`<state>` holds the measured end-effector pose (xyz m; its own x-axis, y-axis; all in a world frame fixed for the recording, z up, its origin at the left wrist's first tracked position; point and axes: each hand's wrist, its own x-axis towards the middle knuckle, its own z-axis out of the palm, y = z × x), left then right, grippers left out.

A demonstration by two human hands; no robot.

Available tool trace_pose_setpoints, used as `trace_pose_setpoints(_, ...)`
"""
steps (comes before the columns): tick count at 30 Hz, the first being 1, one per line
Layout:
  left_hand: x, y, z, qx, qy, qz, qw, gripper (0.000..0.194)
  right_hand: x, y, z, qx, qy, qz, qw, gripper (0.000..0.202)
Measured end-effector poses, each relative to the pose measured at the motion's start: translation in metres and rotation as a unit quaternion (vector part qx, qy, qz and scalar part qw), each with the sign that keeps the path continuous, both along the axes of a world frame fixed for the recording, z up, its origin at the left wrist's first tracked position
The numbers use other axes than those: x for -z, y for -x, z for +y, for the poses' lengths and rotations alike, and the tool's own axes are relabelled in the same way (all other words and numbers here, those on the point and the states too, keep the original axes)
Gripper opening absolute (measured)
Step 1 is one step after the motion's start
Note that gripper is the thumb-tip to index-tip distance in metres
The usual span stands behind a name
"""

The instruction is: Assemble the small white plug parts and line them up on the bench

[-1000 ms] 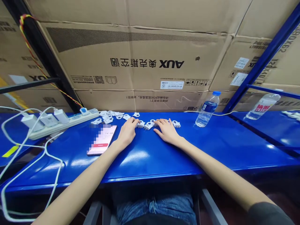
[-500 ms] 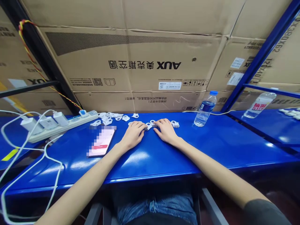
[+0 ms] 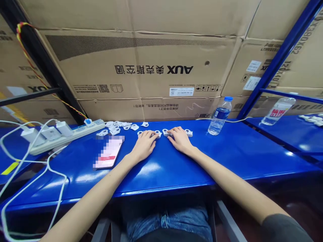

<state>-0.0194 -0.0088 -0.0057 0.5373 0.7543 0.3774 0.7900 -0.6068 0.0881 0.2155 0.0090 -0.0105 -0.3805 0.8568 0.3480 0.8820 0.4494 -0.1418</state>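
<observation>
Left hand (image 3: 143,146), right hand (image 3: 181,140): at white pieces (image 3: 159,134), cannot tell grip | phone (image 3: 111,153): 1 | bottles (image 3: 221,114): 2

Left hand (image 3: 144,147): fingers (image 3: 148,135) cover portions of the white parts (image 3: 158,133) beneath, toward the surface's (image 3: 176,174) back edge; grip not determinable. Right hand (image 3: 182,142): conceals further white parts; contact points obscured. Pile of white pieces (image 3: 115,130) near the back left corner: overlapping, count not obtainable. Phone (image 3: 109,159), left of the left hand: screen partly pixelated, content unreadable. Carton (image 3: 161,43) behind the back edge: cut off by the top of view; label (image 3: 181,91) fine print too small. Right sleeve (image 3: 282,228): cut off at the bottom.
</observation>
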Motion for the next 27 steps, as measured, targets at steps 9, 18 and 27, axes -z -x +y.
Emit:
trace_pose_setpoints(9, 0.001, -0.004, -0.001, -0.018, -0.012, 0.027, 0.999, 0.044, -0.002, 0.001, -0.004, -0.001, 0.011, 0.005, 1.0, 0.038)
trace_pose_setpoints(18, 0.002, -0.014, -0.023, -0.043, -0.034, -0.046, 0.997, 0.043, -0.012, 0.008, -0.044, 0.002, -0.015, 0.025, 1.0, 0.045)
trace_pose_setpoints(27, 0.022, -0.023, -0.079, -0.129, 0.014, -0.001, 0.992, 0.057, -0.005, 0.006, -0.112, 0.051, 0.152, -0.014, 0.987, 0.064)
